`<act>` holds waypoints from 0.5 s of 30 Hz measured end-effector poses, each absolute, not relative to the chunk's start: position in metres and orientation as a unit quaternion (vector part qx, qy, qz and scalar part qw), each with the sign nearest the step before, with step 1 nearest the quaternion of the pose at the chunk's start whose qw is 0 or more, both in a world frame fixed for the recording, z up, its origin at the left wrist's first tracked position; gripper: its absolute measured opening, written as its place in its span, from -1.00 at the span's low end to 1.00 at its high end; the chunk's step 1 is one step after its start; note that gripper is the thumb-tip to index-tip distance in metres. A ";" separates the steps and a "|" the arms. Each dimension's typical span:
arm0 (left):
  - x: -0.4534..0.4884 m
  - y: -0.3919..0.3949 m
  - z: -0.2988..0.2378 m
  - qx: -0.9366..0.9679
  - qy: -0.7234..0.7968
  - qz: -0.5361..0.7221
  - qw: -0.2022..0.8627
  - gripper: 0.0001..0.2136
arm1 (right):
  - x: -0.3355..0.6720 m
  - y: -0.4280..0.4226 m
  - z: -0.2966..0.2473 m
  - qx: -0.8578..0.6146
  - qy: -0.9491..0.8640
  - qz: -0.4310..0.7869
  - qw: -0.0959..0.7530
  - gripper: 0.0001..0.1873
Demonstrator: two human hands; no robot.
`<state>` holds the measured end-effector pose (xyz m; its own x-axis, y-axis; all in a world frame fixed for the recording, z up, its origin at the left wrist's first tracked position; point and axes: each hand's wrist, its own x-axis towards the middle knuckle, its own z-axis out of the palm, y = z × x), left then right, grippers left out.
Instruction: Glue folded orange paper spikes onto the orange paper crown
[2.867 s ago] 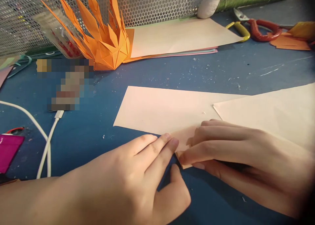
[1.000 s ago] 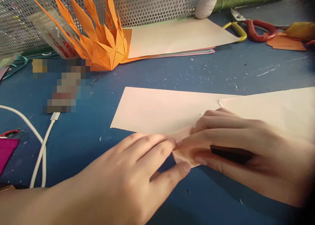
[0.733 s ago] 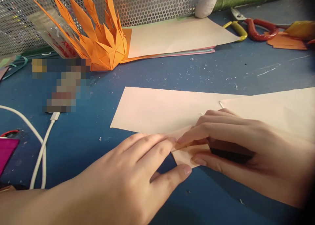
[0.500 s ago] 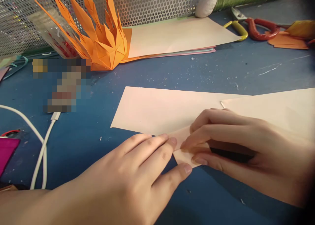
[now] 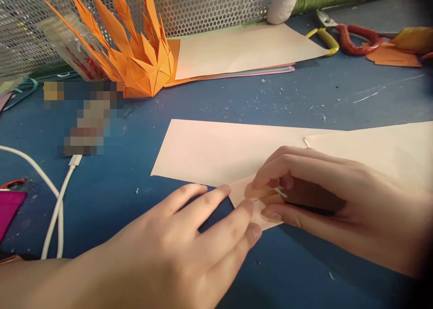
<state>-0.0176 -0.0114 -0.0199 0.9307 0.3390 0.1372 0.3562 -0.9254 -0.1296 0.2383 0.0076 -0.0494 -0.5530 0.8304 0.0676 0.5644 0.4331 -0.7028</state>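
A small pale pink folded piece of paper (image 5: pixel 239 189) lies between my hands, partly hidden by them. My left hand (image 5: pixel 182 237) is open, palm down; its index fingertip and thumb press on the paper's lower end while the other fingers stay spread. From the right, my right hand (image 5: pixel 314 200) bends over that same paper, thumb and index finger pinching its folded edge. Behind my hands lies a long pale paper strip (image 5: pixel 216 149), partly beneath the folded piece. To the right is another pale sheet (image 5: pixel 389 142), overlapping the strip.
An orange folded-paper model (image 5: pixel 145 74) stands at the back left beside a stack of paper (image 5: pixel 237 52). Red-handled pliers (image 5: pixel 358 40), a whitish stone-like lump (image 5: pixel 282 6) and orange paper scraps (image 5: pixel 392 56) lie at the back. A white cable (image 5: pixel 61 200) crosses the blue table at left.
My left index finger has slid right onto the folded paper, apart from the middle finger. My right index finger has lifted slightly and curled, and the paper's fold has shifted.
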 end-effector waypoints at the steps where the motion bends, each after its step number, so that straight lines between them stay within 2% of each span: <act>1: -0.018 -0.011 -0.020 -0.980 -0.176 -0.054 0.078 -0.55 | 0.238 0.008 -0.049 -0.427 -0.820 0.321 0.206 -0.78; 15: -0.019 -0.010 -0.024 -0.985 -0.148 -0.067 0.064 -0.56 | 0.241 0.009 -0.051 -0.448 -0.793 0.359 0.205 -0.72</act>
<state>-0.0187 -0.0102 -0.0242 0.9476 0.2822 0.1499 0.2992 -0.9483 -0.1060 0.2409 0.0090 -0.0511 -0.5147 0.8574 0.0038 0.5630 0.3414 -0.7526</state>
